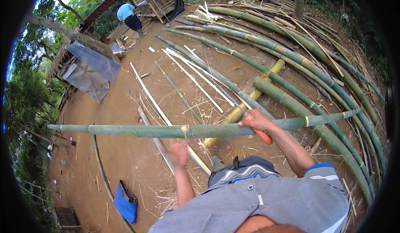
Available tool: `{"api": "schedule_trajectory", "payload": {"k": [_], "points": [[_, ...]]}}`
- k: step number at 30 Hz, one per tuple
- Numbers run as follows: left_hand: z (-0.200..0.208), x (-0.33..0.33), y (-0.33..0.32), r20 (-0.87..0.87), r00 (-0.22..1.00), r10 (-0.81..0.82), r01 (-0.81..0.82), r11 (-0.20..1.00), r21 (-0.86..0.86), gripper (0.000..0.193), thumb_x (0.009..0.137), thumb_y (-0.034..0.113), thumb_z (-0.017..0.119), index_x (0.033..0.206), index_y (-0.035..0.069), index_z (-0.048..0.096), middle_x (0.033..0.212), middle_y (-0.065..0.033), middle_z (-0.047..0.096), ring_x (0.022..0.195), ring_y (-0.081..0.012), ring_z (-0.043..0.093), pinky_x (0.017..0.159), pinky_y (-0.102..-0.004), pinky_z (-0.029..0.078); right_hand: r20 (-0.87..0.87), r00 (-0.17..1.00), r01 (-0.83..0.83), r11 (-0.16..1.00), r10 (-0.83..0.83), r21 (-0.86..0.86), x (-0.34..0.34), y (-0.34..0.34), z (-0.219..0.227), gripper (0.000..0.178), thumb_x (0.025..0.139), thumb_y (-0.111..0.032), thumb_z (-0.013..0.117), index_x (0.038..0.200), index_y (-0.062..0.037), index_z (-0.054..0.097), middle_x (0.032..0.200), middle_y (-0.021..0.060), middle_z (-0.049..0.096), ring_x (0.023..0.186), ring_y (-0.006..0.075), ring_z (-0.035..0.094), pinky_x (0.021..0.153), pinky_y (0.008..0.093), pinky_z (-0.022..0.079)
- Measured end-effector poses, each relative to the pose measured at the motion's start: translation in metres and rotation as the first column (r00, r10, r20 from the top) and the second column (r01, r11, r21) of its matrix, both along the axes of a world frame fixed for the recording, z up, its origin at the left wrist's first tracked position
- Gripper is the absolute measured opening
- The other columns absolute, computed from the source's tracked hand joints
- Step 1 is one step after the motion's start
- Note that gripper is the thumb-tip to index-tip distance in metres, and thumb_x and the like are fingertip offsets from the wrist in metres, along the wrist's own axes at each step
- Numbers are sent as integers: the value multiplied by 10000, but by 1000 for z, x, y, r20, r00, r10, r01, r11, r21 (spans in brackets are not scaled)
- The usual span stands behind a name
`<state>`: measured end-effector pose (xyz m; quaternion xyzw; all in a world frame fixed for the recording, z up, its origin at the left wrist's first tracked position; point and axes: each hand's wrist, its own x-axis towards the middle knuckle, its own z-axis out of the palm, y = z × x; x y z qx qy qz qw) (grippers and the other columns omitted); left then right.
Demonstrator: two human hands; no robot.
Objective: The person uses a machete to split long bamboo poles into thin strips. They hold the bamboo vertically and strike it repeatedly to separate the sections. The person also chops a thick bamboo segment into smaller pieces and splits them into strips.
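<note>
A long green bamboo pole (137, 130) runs crosswise in front of me, with a pale knot near its middle. My right hand (257, 122) is closed around the orange handle of a thin, long-bladed tool (263, 137). Its narrow metal blade points forward and left beyond the pole, and whether it is a knife or a saw I cannot tell. That hand overlaps the pole and may touch it. My left hand (178, 153) is just below the pole, left of my body. Motion smears its fingers, so contact with the pole is unclear.
A yellowish bamboo log (237, 113) lies under other poles ahead. Long green bamboo poles (287, 95) curve along the right. Pale split strips (148, 92) and shavings litter the dirt. A blue bag (126, 204) is at lower left. One person (127, 14) bends near a slatted hutch (156, 2).
</note>
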<state>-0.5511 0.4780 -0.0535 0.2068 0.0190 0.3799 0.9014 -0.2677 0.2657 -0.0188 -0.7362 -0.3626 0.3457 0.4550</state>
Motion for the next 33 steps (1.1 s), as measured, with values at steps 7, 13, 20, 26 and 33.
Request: {"api": "schedule_trajectory", "payload": {"k": [7, 13, 20, 26, 33], "points": [[76, 2, 124, -124, 866, 484, -472, 874, 119, 594, 826, 550, 508, 1170, 68, 478, 1075, -133, 529, 1044, -260, 492, 931, -432, 390, -158, 987, 27, 999, -20, 39, 14, 6, -15, 396, 713, -218, 740, 983, 27, 585, 806, 46, 608, 749, 131, 575, 675, 286, 484], [38, 26, 214, 188, 975, 115, -148, 974, 171, 476, 827, 539, 511, 844, 64, 532, 606, -9, 366, 524, -139, 367, 585, -318, 368, 510, 800, 367, 930, -318, 4, 17, 29, 13, 418, 711, -394, 694, 895, -38, 573, 780, 139, 605, 718, 241, 575, 631, 381, 444], [57, 109, 216, 238, 963, 125, -155, 982, 111, 512, 746, 612, 562, 788, 102, 540, 577, 18, 327, 504, -127, 356, 557, -312, 349, 604, 669, 636, 754, -434, -162, -15, 10, 10, 323, 691, -318, 657, 861, -55, 577, 739, 160, 609, 740, 333, 610, 657, 443, 466], [61, 132, 260, 343, 934, -98, 35, 982, 184, 338, 714, 394, 659, 733, 77, 545, 568, 1, 326, 528, -131, 355, 579, -296, 329, 674, 628, 635, 758, -390, -153, -101, 45, -6, 325, 654, -156, 621, 963, -96, 539, 717, 131, 609, 685, 346, 605, 603, 445, 475], [85, 154, 233, 494, 835, -243, 111, 953, 281, 309, 765, 360, 652, 785, 67, 556, 576, 10, 299, 543, -129, 334, 577, -284, 281, 682, 409, 912, 238, -606, -335, -26, -101, -79, 264, 709, -189, 573, 935, -54, 601, 829, 169, 644, 740, 347, 630, 650, 441, 509]]}}
